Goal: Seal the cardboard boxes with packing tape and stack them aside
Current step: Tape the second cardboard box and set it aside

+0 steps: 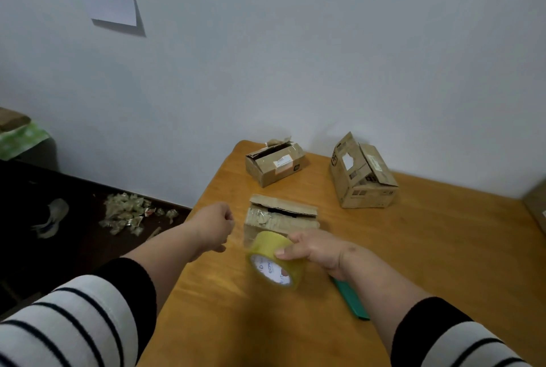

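Note:
My right hand [313, 248] grips a roll of yellowish packing tape [276, 260] just above the wooden table [428, 248], in front of a small cardboard box [280, 214] whose top flaps gape slightly. My left hand [214, 226] is curled at the table's left edge, level with the box. It pinches what looks like the clear free end of the tape, a faint shiny strip running toward the roll. Two more cardboard boxes stand further back: a low one [274, 164] with torn flaps and a taller one [363, 177] with its flaps up.
A green flat tool [351, 300] lies on the table under my right forearm. Another cardboard piece [536, 207] shows at the right edge. On the dark floor to the left lie crumpled tape scraps [130, 213] and a shoe [53, 217]. The wall stands close behind the table.

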`<act>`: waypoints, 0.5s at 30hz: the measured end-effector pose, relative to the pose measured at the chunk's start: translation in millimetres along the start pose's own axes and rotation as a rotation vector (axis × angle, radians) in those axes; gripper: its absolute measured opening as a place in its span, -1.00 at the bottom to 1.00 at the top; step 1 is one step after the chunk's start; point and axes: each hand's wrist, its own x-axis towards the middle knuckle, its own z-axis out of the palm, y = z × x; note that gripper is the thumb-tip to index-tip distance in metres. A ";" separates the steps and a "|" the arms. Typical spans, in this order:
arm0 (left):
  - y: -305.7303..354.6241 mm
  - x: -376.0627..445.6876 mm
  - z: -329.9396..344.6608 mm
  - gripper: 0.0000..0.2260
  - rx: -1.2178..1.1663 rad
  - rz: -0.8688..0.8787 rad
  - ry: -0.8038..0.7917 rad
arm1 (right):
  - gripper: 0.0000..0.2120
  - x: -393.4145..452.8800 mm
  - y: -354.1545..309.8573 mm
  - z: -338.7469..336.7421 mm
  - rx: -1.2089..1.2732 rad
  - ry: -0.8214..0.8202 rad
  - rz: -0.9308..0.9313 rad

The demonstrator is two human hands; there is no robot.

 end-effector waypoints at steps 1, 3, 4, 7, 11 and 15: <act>-0.7 0.5 3.7 -0.86 0.012 0.000 0.008 | -0.85 1.8 -1.9 -2.0 -0.083 0.045 -0.017; -3.1 2.4 8.1 -0.85 0.012 -0.004 0.040 | -0.75 4.8 -5.1 -6.5 -0.319 0.106 -0.053; -3.6 3.8 8.3 -0.85 -0.003 -0.010 0.061 | -0.79 6.6 -2.9 -9.2 -0.417 0.133 -0.059; 0.6 8.3 4.6 -0.87 -0.031 0.008 0.089 | -0.76 5.3 7.7 -15.8 -0.504 0.226 -0.009; 2.0 15.4 -2.8 -0.89 -0.121 -0.016 0.074 | -0.73 4.0 8.3 -31.5 -0.355 0.135 0.022; -13.6 23.7 -16.2 -0.95 -0.310 -0.117 0.045 | -0.66 0.2 10.6 -50.7 0.154 0.119 0.007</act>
